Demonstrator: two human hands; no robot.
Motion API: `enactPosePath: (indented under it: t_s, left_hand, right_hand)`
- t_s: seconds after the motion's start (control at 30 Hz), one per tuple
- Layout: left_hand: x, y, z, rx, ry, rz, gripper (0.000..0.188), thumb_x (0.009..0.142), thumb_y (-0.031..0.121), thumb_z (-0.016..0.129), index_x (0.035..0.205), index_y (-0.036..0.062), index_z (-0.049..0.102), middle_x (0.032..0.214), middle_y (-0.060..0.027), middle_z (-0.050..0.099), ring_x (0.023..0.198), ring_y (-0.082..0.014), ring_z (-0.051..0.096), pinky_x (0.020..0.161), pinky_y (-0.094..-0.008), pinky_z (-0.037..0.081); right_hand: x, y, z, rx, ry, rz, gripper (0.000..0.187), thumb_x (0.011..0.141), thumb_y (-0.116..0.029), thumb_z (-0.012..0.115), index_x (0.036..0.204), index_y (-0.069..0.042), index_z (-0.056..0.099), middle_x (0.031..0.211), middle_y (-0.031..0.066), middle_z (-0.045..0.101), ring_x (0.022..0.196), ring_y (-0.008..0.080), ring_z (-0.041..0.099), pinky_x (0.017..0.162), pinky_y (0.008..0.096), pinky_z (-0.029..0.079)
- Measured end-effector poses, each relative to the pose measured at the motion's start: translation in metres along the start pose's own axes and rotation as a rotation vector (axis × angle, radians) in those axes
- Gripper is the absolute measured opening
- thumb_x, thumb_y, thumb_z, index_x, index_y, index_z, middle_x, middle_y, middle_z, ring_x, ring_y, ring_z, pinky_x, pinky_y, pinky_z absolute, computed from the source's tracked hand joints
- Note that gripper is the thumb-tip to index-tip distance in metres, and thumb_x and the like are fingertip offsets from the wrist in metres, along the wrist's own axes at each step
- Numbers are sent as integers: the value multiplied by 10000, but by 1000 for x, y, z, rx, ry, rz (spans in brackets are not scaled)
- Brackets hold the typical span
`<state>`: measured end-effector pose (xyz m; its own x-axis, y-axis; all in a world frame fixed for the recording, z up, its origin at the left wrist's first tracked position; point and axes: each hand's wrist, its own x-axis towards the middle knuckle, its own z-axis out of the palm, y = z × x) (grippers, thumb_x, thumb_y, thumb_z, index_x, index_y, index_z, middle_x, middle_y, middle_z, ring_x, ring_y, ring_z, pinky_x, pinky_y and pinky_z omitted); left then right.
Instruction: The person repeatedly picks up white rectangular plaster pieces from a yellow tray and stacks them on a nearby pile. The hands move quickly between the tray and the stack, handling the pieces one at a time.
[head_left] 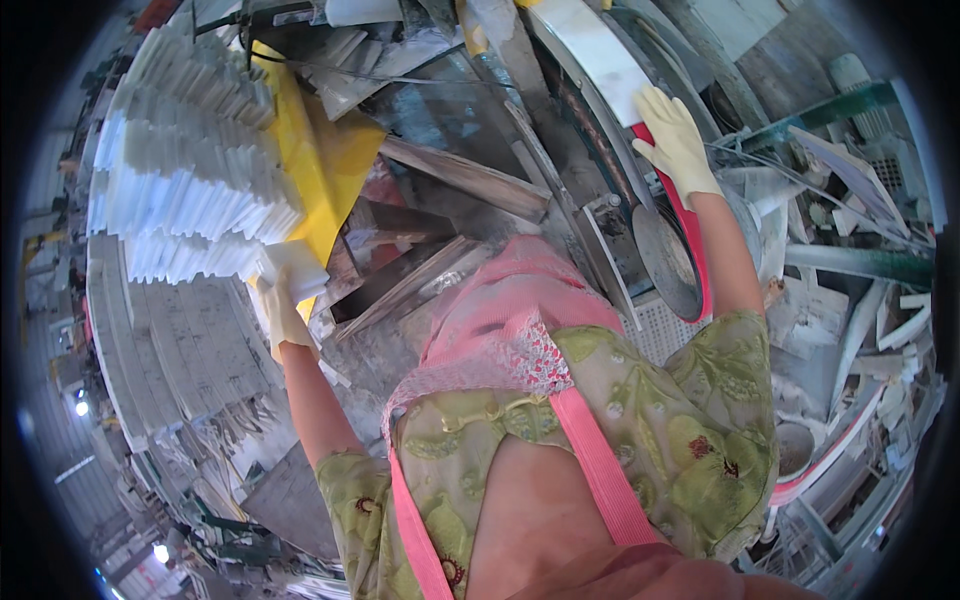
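Note:
Both of my hands wear pale cream gloves. At the left, my left hand [278, 308] is at the low end of a tall stack of white tiles [200, 190], its fingers closed around the edge of one white tile [298, 268]. Out to the right, my right hand [672, 145] lies with fingers outstretched at the near end of a white strip of tiles [590, 50]. That strip rests on a narrow red conveyor belt [692, 235], which curves round a grey pulley wheel [665, 262] just below my right wrist.
A yellow sheet [325, 165] hangs beside the stack. Wooden boards [465, 180] lie between the stack and the conveyor. Grey stacked slabs [190, 340] stand below the white tiles. Green pipes [860, 262] and broken pieces crowd the right side.

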<state>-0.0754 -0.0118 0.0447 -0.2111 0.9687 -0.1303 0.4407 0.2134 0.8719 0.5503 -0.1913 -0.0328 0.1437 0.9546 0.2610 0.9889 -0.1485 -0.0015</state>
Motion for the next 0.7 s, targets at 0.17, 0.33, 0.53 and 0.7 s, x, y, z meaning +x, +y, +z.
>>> enactPosePath:
  t_s: [0.17, 0.33, 0.53, 0.7]
  left_hand:
    - [38, -16, 3, -102, -44, -7, 333, 949, 183, 633, 1259, 62, 641, 1085, -85, 719, 906, -202, 699, 775, -354, 570]
    - [39, -21, -4, 760, 397, 117, 547, 847, 511, 703, 1169, 69, 715, 1131, -153, 728, 1038, -306, 708, 843, -469, 555]
    - [22, -7, -3, 375, 180, -78, 698, 781, 423, 749, 1334, 22, 606, 1239, -212, 664, 1187, -340, 630, 966, -421, 513]
    - [19, -3, -1, 397, 166, -113, 681, 791, 438, 725, 1324, 33, 604, 1207, -224, 678, 1160, -352, 645, 957, -422, 511]
  right_hand:
    - [44, -13, 31, -293, 122, -47, 557, 893, -130, 654, 1430, -29, 545, 1414, 182, 581, 1330, 332, 526, 1155, 456, 387]
    - [50, -15, 17, 621, -1, 177, 435, 994, -176, 573, 1359, 59, 592, 1388, 233, 615, 1343, 380, 534, 1151, 446, 404]
    - [104, 3, 14, -321, 65, -337, 501, 962, -189, 623, 1399, 47, 553, 1416, 184, 599, 1354, 309, 524, 1180, 475, 368]
    - [119, -4, 16, -499, -206, -226, 685, 941, -234, 600, 1560, -23, 396, 1616, 124, 427, 1499, 239, 389, 1209, 428, 330]
